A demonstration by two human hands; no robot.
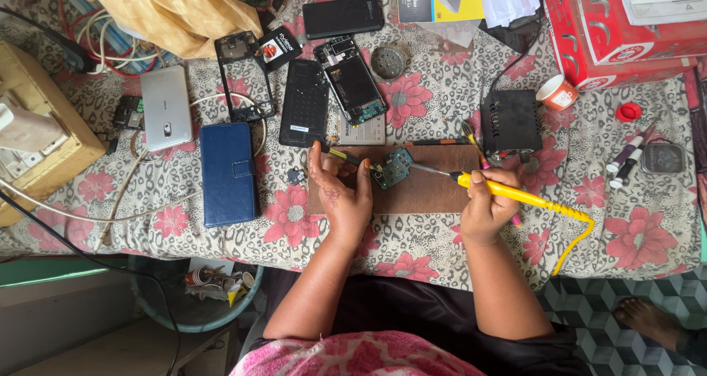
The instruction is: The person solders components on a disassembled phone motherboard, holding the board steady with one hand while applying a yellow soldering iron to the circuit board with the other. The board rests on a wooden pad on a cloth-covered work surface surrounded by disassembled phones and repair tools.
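My left hand (340, 192) pinches a small green circuit board (396, 168) against a brown wooden board (427, 192) on the flower-patterned table. A yellow-handled tool (340, 155) lies by its thumb. My right hand (486, 206) grips a yellow soldering iron (515, 193); its metal tip touches the circuit board's right edge. The iron's yellow coiled cord (574, 232) hangs off the table's front edge.
Several opened phones and back covers (352, 78) lie behind the board, with a blue wallet case (228, 173) and a silver phone (166, 107) to the left. A black box (510, 122), small cup (556, 92) and red cartons (611, 30) sit right. A bin (195, 295) stands below.
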